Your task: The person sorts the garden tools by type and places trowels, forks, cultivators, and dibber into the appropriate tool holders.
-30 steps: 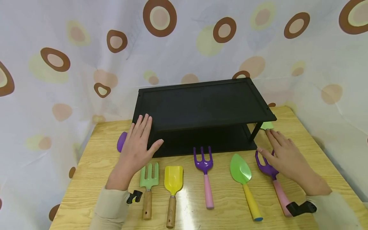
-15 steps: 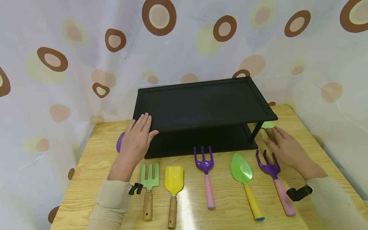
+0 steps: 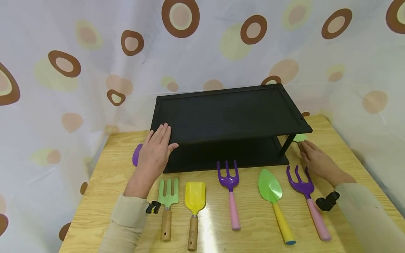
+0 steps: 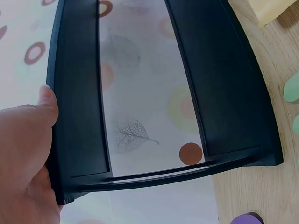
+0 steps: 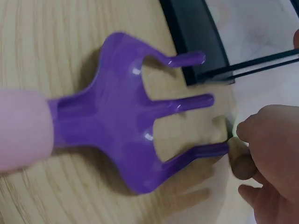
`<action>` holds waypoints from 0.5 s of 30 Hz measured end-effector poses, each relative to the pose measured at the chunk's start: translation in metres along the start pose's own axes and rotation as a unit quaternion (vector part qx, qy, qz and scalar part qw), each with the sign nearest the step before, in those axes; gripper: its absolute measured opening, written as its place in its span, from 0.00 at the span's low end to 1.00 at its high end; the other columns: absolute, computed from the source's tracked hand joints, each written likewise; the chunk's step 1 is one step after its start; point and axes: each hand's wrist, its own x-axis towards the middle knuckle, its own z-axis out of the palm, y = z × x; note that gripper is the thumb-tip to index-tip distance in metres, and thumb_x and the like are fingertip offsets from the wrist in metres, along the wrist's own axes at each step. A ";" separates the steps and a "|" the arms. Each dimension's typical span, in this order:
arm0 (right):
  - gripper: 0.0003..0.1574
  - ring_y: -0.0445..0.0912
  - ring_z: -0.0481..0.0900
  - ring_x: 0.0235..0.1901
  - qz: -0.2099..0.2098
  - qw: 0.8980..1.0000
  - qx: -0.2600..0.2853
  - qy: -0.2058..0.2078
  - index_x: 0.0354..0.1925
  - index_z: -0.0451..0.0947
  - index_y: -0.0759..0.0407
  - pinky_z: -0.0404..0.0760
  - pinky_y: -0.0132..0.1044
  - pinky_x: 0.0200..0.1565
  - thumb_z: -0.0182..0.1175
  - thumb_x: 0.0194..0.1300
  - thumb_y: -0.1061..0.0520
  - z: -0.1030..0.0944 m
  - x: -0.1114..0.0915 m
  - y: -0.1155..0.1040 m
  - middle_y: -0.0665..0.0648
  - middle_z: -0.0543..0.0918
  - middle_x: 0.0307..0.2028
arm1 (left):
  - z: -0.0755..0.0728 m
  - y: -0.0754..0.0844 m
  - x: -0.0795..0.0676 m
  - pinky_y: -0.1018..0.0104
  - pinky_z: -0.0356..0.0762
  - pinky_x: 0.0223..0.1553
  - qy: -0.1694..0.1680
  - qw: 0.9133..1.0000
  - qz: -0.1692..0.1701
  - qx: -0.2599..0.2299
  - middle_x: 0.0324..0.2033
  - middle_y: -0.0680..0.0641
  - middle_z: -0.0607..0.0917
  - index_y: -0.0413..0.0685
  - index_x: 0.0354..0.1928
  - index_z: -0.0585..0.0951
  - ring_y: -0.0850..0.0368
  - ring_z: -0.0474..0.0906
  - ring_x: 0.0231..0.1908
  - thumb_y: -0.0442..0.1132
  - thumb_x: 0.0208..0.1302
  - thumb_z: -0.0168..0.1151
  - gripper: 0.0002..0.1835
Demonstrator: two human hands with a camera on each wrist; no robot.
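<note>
Pinching handle [image 5: 242, 163], right hand [image 3: 320, 163], blade [image 3: 300, 137] part-hidden

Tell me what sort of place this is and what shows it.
Probably an indoor tabletop workspace: a wood-grain table, a patterned sheet behind it, and small garden tools laid out by a black rack.

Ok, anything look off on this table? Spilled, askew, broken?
No visible spill or damage. One thing sits out of line: in the head view the centre purple fork overlaps the front edge of the black rack, while the yellow scoop beside it stops short. Can't tell whether fork and rack touch.
</note>
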 end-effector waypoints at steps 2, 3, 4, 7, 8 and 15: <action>0.30 0.80 0.61 0.63 -0.001 1.000 -0.002 0.002 0.68 0.55 0.83 0.67 0.71 0.59 0.44 0.76 0.64 0.003 0.001 0.003 0.85 0.58 0.65 | 0.001 0.000 0.000 0.48 0.52 0.77 0.002 1.000 0.000 0.000 0.73 0.39 0.64 0.36 0.73 0.62 0.46 0.58 0.75 0.53 0.75 0.49 0.35; 0.30 0.80 0.61 0.62 -0.002 1.000 0.000 0.004 0.68 0.55 0.82 0.67 0.71 0.59 0.44 0.76 0.65 0.004 0.001 0.005 0.85 0.58 0.65 | 0.001 0.000 0.000 0.48 0.52 0.77 0.003 1.000 0.000 -0.001 0.73 0.39 0.65 0.36 0.73 0.62 0.47 0.59 0.75 0.53 0.75 0.49 0.35; 0.30 0.80 0.61 0.62 -0.003 1.000 0.000 0.005 0.68 0.55 0.82 0.67 0.71 0.59 0.45 0.75 0.66 0.006 0.001 0.006 0.85 0.58 0.65 | 0.002 0.000 0.000 0.48 0.52 0.77 0.005 1.000 0.001 0.000 0.73 0.39 0.65 0.36 0.73 0.62 0.46 0.59 0.75 0.53 0.75 0.48 0.35; 0.31 0.80 0.62 0.62 -0.005 1.000 0.011 0.015 0.69 0.55 0.82 0.67 0.72 0.59 0.46 0.74 0.67 0.009 0.003 0.008 0.85 0.59 0.66 | 0.002 -0.001 0.001 0.48 0.52 0.77 0.011 1.000 0.001 0.001 0.73 0.39 0.65 0.37 0.73 0.63 0.47 0.59 0.75 0.53 0.75 0.48 0.34; 0.31 0.80 0.61 0.63 -0.002 1.000 0.019 0.014 0.69 0.54 0.82 0.66 0.72 0.59 0.46 0.74 0.67 0.009 0.003 0.009 0.85 0.58 0.66 | 0.002 -0.001 0.001 0.48 0.52 0.77 0.012 1.000 0.001 0.001 0.73 0.39 0.65 0.37 0.73 0.63 0.47 0.59 0.75 0.53 0.75 0.48 0.34; 0.30 0.81 0.60 0.62 0.007 0.999 0.032 0.039 0.68 0.55 0.83 0.66 0.72 0.59 0.47 0.73 0.68 0.013 0.006 0.009 0.86 0.59 0.65 | 0.002 -0.001 0.001 0.48 0.51 0.77 0.009 1.000 -0.002 -0.004 0.73 0.40 0.65 0.37 0.73 0.62 0.47 0.58 0.75 0.53 0.75 0.48 0.34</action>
